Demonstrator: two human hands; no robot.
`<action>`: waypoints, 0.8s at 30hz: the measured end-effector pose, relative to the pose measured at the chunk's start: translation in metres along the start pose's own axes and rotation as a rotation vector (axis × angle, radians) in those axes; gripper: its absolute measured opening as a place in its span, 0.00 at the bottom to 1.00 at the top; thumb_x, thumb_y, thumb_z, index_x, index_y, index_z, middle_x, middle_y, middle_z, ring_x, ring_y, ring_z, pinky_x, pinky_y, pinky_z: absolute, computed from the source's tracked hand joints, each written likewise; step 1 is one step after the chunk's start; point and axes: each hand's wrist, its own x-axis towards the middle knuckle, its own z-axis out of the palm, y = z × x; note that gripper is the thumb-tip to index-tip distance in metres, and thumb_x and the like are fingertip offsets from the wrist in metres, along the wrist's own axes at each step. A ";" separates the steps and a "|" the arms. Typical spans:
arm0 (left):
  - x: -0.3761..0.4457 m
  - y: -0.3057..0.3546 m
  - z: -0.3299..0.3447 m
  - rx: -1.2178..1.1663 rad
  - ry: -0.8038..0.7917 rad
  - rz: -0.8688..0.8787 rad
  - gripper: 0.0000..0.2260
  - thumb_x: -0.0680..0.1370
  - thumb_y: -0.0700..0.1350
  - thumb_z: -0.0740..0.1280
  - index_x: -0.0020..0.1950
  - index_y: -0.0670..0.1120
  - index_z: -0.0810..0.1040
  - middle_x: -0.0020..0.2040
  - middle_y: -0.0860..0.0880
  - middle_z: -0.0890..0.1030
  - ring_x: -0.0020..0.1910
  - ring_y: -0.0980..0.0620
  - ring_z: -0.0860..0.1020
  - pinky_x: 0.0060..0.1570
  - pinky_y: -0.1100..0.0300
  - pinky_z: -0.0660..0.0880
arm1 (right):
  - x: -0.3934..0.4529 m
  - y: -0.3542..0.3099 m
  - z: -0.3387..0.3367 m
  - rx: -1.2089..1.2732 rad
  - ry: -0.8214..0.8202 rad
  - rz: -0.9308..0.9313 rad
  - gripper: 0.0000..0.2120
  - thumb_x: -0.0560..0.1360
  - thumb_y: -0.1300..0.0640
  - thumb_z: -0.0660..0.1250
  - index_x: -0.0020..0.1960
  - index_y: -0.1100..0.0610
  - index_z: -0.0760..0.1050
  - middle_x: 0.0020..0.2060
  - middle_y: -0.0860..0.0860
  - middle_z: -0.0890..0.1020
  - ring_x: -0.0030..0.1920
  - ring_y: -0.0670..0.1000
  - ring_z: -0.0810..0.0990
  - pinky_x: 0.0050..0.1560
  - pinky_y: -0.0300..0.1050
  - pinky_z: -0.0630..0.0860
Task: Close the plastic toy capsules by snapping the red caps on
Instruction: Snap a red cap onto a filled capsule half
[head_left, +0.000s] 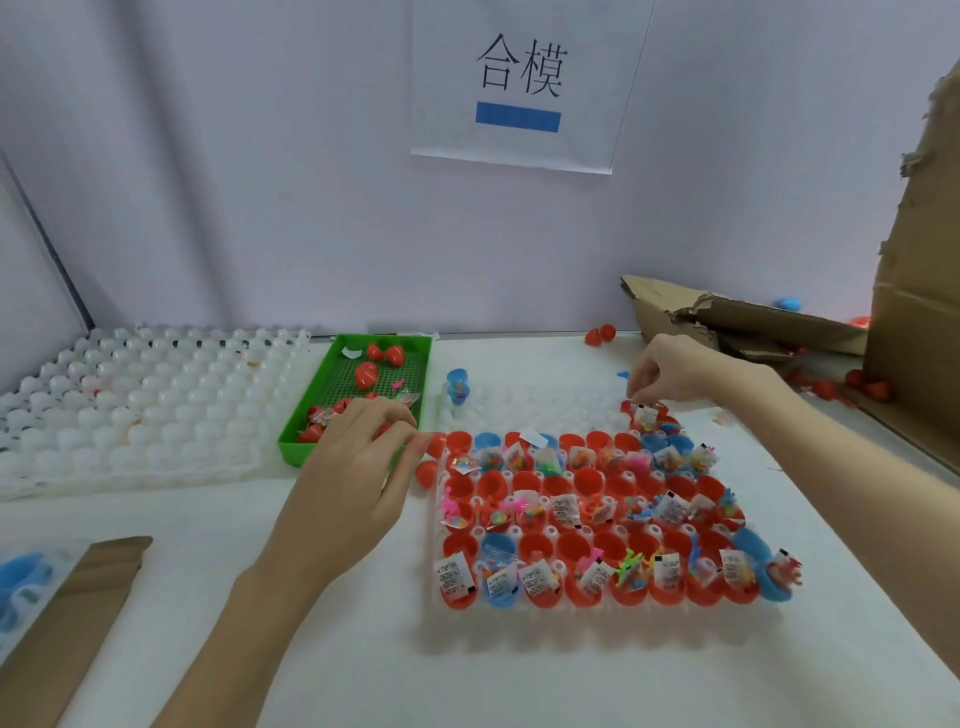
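Observation:
A white holder tray (582, 616) on the table holds rows of open red and blue capsule halves (587, 483), many stuffed with small toys and paper slips. My left hand (358, 467) hovers at the tray's left edge, fingertips touching a red cap (435, 444); another red cap (428, 474) lies just below it. My right hand (670, 371) reaches to the tray's far right corner and pinches a paper slip packet (645, 415) sticking out of a red capsule there.
A green bin (415, 364) with loose red caps stands left of the tray. Empty white holder trays (130, 415) fill the far left. Torn cardboard (727, 317) and scattered red caps (862, 389) lie at the right. A blue capsule (457, 387) stands behind the tray.

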 end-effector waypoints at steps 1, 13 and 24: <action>0.000 0.000 0.000 -0.002 0.000 -0.002 0.18 0.85 0.49 0.59 0.49 0.39 0.84 0.49 0.49 0.79 0.51 0.49 0.75 0.55 0.57 0.70 | 0.001 0.000 0.002 -0.008 -0.005 0.007 0.04 0.76 0.57 0.75 0.50 0.53 0.86 0.43 0.47 0.85 0.41 0.43 0.81 0.41 0.34 0.74; 0.001 0.002 -0.002 -0.016 -0.020 0.005 0.19 0.85 0.50 0.59 0.49 0.39 0.84 0.48 0.49 0.79 0.49 0.48 0.77 0.50 0.50 0.76 | 0.002 -0.014 -0.008 -0.048 0.099 0.018 0.08 0.79 0.61 0.71 0.57 0.60 0.85 0.42 0.48 0.82 0.38 0.44 0.78 0.37 0.31 0.71; 0.000 0.029 0.015 -0.515 -0.116 -0.358 0.29 0.73 0.51 0.80 0.71 0.57 0.73 0.59 0.57 0.77 0.56 0.59 0.79 0.57 0.66 0.77 | -0.043 -0.168 0.017 0.303 0.175 -0.254 0.06 0.77 0.58 0.71 0.47 0.57 0.87 0.42 0.49 0.87 0.40 0.45 0.82 0.38 0.31 0.76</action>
